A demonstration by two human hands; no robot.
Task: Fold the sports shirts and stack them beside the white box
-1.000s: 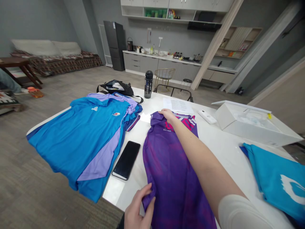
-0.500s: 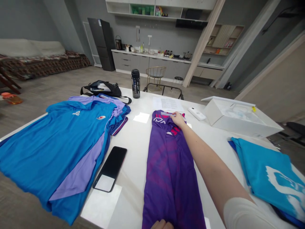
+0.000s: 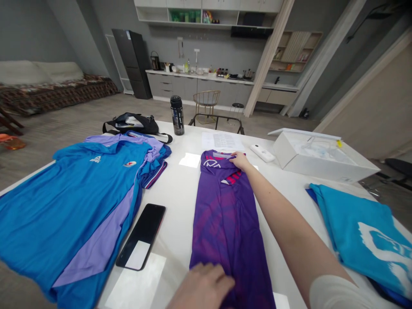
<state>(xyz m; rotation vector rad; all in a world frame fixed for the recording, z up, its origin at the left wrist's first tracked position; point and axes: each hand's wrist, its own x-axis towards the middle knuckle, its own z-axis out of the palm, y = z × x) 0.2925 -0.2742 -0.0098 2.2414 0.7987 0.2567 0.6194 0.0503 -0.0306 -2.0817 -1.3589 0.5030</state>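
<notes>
A purple shirt (image 3: 225, 214), folded into a long strip with red and white marks near its collar, lies lengthwise before me on the white table (image 3: 174, 189). At the collar end, my right hand (image 3: 240, 161) pinches the cloth between thumb and fingers. My left hand (image 3: 206, 285) is low in the view, over the shirt's near part; its fingers bend toward the right but are blurred, and their tips are hidden. A black phone (image 3: 141, 236) rests left of the shirt. Further left, a blue polo shirt (image 3: 83, 193) is spread on top of lilac and darker garments.
A folded teal shirt (image 3: 357, 223) with a white print lies at the right. Behind it stands an open white box (image 3: 328, 165). Along the far side are a white device (image 3: 262, 153), printed paper (image 3: 222, 140), a dark bottle (image 3: 177, 116) and a black bag (image 3: 138, 123).
My left hand has come up from the bottom edge, away from me along the shirt, and more of it shows. My right hand stays at the collar. The view has shifted slightly.
</notes>
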